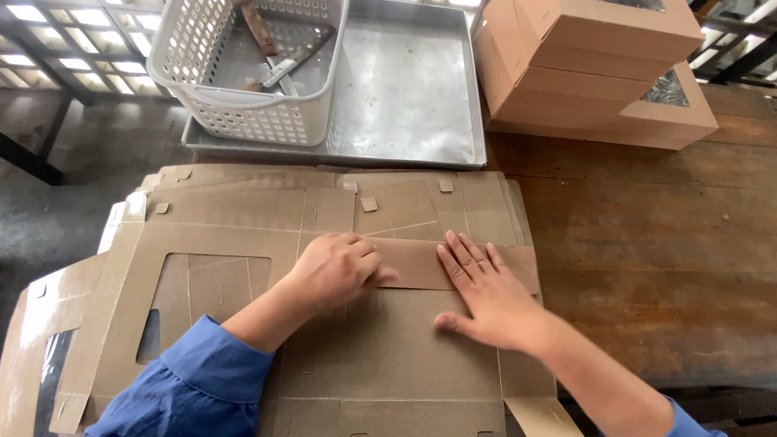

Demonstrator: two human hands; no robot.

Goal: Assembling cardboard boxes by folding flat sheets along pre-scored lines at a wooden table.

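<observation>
A flat, die-cut cardboard box blank [388, 356] lies on top of a stack of similar blanks at the near left part of the wooden counter [647, 267], its long axis running left to right across the view. One narrow flap [421, 265] of it is folded over along a crease that also runs left to right, and both hands are pressing on that flap.

The left hand [333, 271] is loosely curled, knuckles up, fingertips pushing down on the left part of the flap; it grips nothing. The right hand [486, 295] is spread flat and open, palm down, fingers pointing away toward the far edge of the counter, thumb out to the left, resting on the flap's right part and the panel beneath. Neither hand has closed around anything. The flap lies directly under both, between them and slightly beyond the wrists, so the two hands are about equally near.

Toward the far edge stands a metal tray [405, 89] carrying a white perforated plastic basket [243, 73]; the tools in the basket are hard to make out. At the far right corner sit stacked, assembled cardboard boxes [591, 65] with window lids.

The blank's near edge is cut off by the frame, and the blue sleeve [194, 388] hides part of the window cutout [202, 299] at left.
</observation>
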